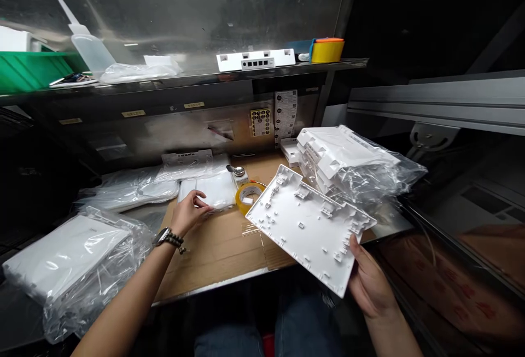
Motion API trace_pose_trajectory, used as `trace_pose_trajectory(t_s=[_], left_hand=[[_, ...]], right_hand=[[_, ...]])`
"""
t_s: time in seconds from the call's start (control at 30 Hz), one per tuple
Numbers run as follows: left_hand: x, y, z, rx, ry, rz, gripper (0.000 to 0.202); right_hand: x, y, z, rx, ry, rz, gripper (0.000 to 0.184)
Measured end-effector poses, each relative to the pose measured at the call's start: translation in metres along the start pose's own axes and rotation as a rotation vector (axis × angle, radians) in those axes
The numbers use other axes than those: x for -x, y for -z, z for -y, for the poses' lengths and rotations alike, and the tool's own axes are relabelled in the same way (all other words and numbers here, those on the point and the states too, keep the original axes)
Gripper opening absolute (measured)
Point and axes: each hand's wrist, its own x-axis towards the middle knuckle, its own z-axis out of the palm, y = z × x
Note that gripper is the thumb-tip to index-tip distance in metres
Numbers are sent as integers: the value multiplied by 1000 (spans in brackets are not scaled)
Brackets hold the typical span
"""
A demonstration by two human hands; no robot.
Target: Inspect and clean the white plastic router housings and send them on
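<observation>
The R hand (369, 283) holds a flat white plastic panel w/ small clips (297, 239). The thumb is on top by the edge; the other fingers are mostly hidden under it. The panel is R of the round yellow tape roll (241, 199) & closer to the person than the tape is. Its bumpy side faces up. Its long way runs on a slant: one end looks just beside the tape, the other is well off to the tape's R, where the R hand has it. Can't tell how high it is over the brown cardboard sheet (217, 261) under the tape.

The L hand (191, 212) is on the tape's L side, fingers bent in, so it's pretty narrow. Its tips are at the near edge of a flat, cloudy white stack, prob. plastic bags (213, 187), just L of the tape. Can't tell if they pinch it or only touch it. So the L hand is nearer the stack; the R hand is far across on the tape's other side. A pile of white plastic parts in clear wrap (332, 152) is also R of the tape, farther back.
</observation>
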Motion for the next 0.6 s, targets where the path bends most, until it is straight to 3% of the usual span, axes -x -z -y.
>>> trace_pose_trajectory(t_s=[0.13,0.23,0.43,0.6], left_hand=[[-16,8,9,191,64,93,55],[-21,6,12,258,57,95,42],[-21,-13,10,121,4,-2,26],[-19,-21,6,-14,-77,7,25]], right_hand=[[-1,-9,-14,52,31,-27,63],[1,-28,-38,154,111,28,62],[5,-86,-95,581,418,232,50],[0,-119,-122,707,567,382,43]])
